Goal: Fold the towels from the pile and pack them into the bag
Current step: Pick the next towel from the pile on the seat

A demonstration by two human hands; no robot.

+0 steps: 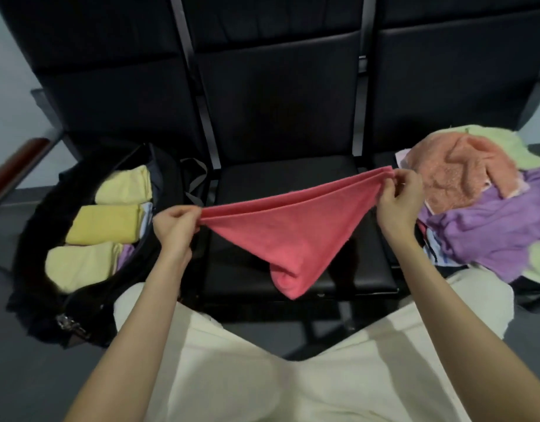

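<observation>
a row of black chairs (275, 95) fills the view. an open black bag (34, 239) sits on the left with folded yellow towels (105, 223) inside. a pile of towels (482, 208) lies on the right seat. both forearms reach forward. a pink towel (293, 236) hangs doubled over the middle seat, its corners pinched by the left hand (176, 228) and the higher right hand (399, 199).
</observation>
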